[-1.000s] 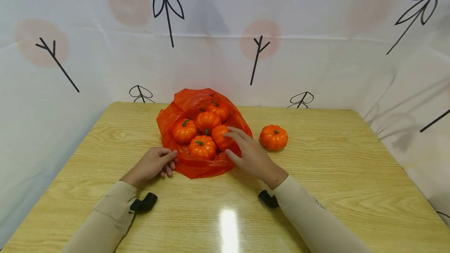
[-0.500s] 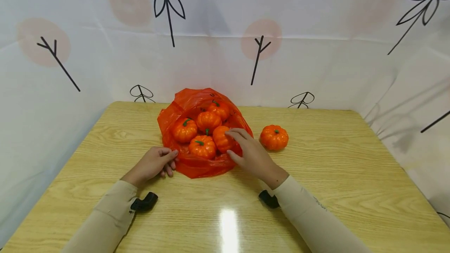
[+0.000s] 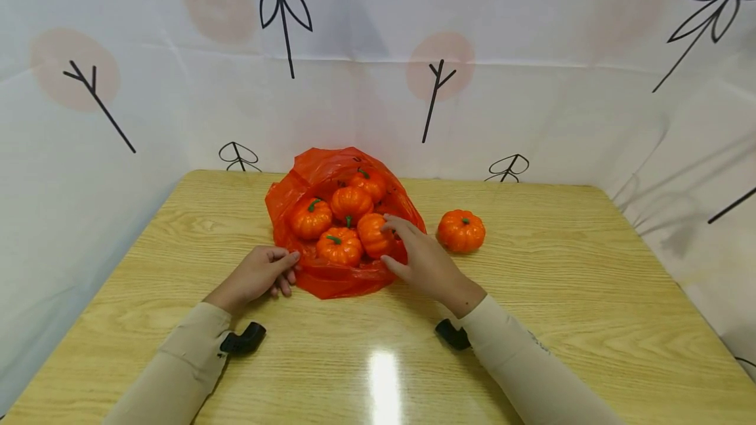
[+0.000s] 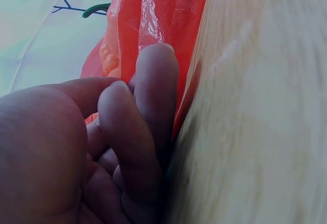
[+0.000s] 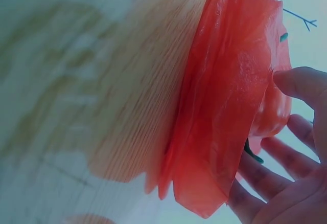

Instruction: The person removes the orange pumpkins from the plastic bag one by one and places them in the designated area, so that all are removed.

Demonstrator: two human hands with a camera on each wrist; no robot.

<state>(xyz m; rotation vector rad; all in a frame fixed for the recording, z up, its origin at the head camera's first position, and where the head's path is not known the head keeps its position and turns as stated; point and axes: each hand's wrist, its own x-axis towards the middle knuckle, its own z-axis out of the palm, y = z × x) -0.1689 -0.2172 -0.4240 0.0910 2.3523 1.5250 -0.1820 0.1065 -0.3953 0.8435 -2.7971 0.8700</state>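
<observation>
A: What occupies the far left?
B: The left hand, its thumb and forefinger apparently pinching the near-left rim of the red bag; its other fingers are loosely curled.

A: How would the bag handle?
B: As thin, crinkled film: probably light, limp and easily torn, best held by a gathered fold of the rim.

A: Its contents?
B: Five pumpkins, glossy, ribbed, green-stemmed; judged light, stiff and rather slippery, best grasped round the sides, since a stem might snap.

A: And the right hand?
B: Fingers apart, spread about the rightmost pumpkin in the bag, not clamped; whether a fingertip touches it cannot be told.

A: Farthest right?
B: A loose pumpkin on the table, outside the bag; it likely handles like the others.

A: Changes from half a second earlier?
B: Left hand and bag, essentially none; right fingertips, drawn back slightly, baring more of the rightmost pumpkin; loose pumpkin, unmoved.
</observation>
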